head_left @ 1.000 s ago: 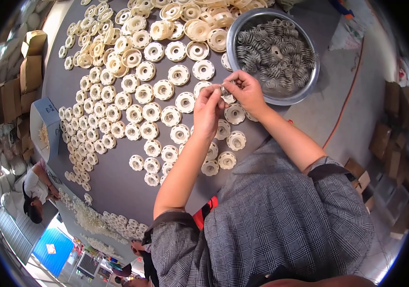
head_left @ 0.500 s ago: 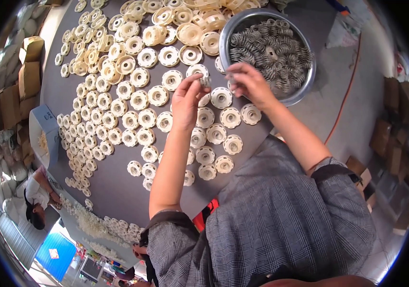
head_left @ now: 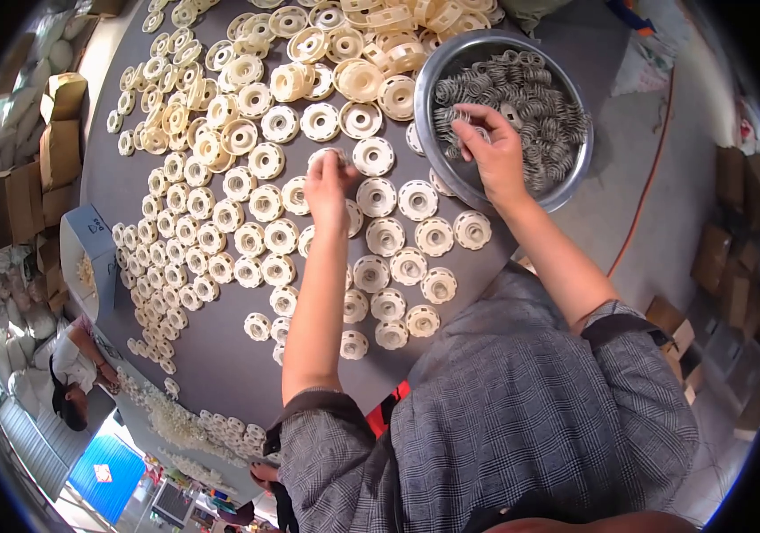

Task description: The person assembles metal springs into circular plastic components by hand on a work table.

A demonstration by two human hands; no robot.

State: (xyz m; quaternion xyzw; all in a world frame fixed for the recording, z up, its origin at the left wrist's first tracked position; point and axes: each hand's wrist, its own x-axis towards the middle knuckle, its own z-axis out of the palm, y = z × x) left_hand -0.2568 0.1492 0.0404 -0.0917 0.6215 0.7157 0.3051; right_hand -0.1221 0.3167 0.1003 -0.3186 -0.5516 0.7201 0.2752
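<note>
My left hand (head_left: 328,188) reaches down over a cream plastic ring-shaped part (head_left: 320,157) on the grey table, fingertips closed together at it. Whatever those fingers hold is hidden behind them. Over the steel basin (head_left: 424,111) my right hand (head_left: 497,158) pinches a metal coil spring (head_left: 481,134) between thumb and fingers. Many more loose springs (head_left: 522,84) fill the basin. Just right of my left hand, a ring part (head_left: 373,156) lies flat. Several ring parts nearer to me, such as one ring part (head_left: 385,236), have a coil seated in their centre.
Rows of ring parts (head_left: 192,229) cover the table's left side, with yellower ones heaped (head_left: 398,44) at the far edge. A blue-grey box (head_left: 89,233) stands at the left edge. Cardboard boxes (head_left: 59,147) are stacked beyond. Another person (head_left: 78,373) works at lower left.
My left hand has moved left and down onto a ring part, from where it held a spring in the air. My right hand has shifted right over the basin and now pinches a spring.
</note>
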